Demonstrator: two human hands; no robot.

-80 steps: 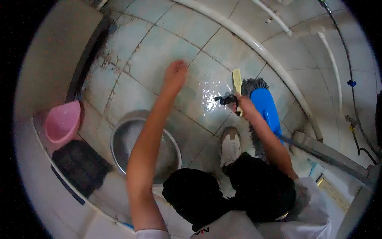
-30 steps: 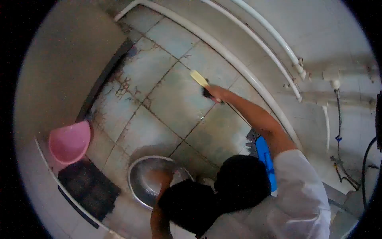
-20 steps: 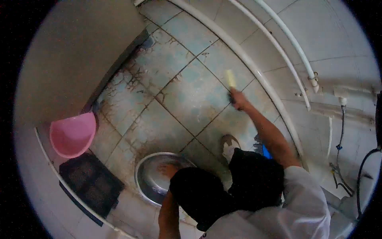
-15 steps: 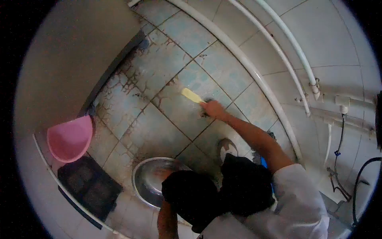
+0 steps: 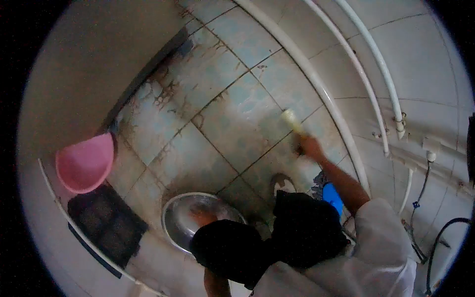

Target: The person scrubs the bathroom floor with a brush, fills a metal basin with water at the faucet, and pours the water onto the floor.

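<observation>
My right hand (image 5: 309, 147) is closed around the handle of a pale yellow brush-like tool (image 5: 291, 120), blurred by motion. The tool's head points up and left, against or just above the wet floor tiles (image 5: 237, 106). My left forearm (image 5: 216, 283) passes beneath my dark-clothed knee (image 5: 227, 250). Beyond that knee, a blurred skin-toned shape (image 5: 203, 216) shows over the metal basin (image 5: 173, 230); it seems to be my left hand, but its fingers are not distinct.
A pink basin (image 5: 86, 166) and a dark grate-like panel (image 5: 106, 222) are at left. White pipes (image 5: 324, 96) run along the right wall. A blue object (image 5: 332, 198) sits beside my right leg, near my shoe (image 5: 283, 184). A hose (image 5: 435, 247) hangs far right.
My right hand and the yellow tool have moved right, toward the wall pipes. The skin-toned shape in the metal basin shows more clearly. The view has shifted slightly.
</observation>
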